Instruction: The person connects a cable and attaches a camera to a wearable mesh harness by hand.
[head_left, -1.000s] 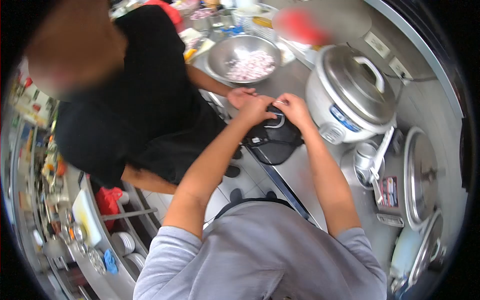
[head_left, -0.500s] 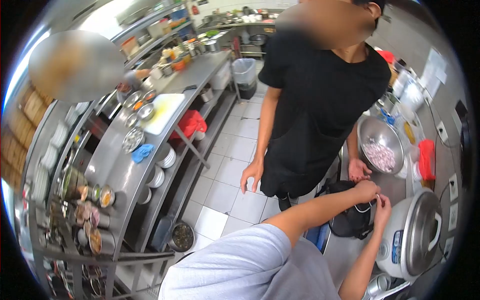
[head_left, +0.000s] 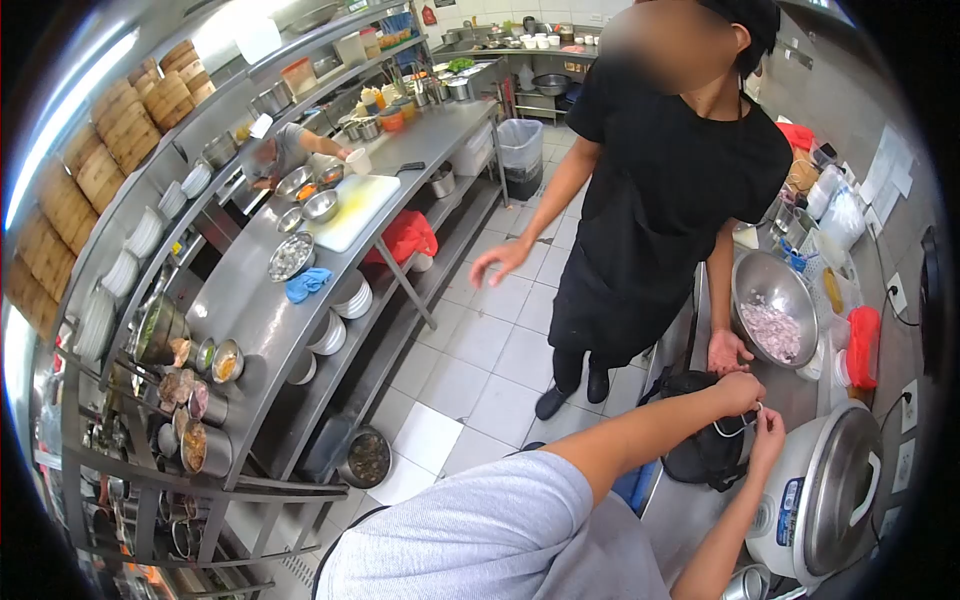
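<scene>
White cord [head_left: 731,433] is located above the black bag [head_left: 703,462], running in a loop from the hands toward the bag's top. Grip state: the left hand [head_left: 738,393] is closed on the cord, knuckles up; the right hand [head_left: 767,432] pinches it with thumb and fingertips. Both sets of fingertips meet beside the loop; the exact contact point is too small to tell.

Edges and room: the bag lies on the steel counter [head_left: 690,525], its near side at the front edge. Counter surface shows between the bag and the right forearm. The rice cooker [head_left: 815,495] stands just beside that forearm and limits movement on the wall side. A co-worker's open palm [head_left: 728,350] is near the left hand, between the bag and the steel bowl [head_left: 775,275]. Beyond the front edge, the tiled floor [head_left: 490,400] extends to the worktable [head_left: 235,300].

Count: one bag, one rice cooker with its lid on, one bowl containing chopped pink-white pieces; on the worktable, one cutting board [head_left: 350,205] and one blue cloth [head_left: 307,284]. Two other people are in view.
</scene>
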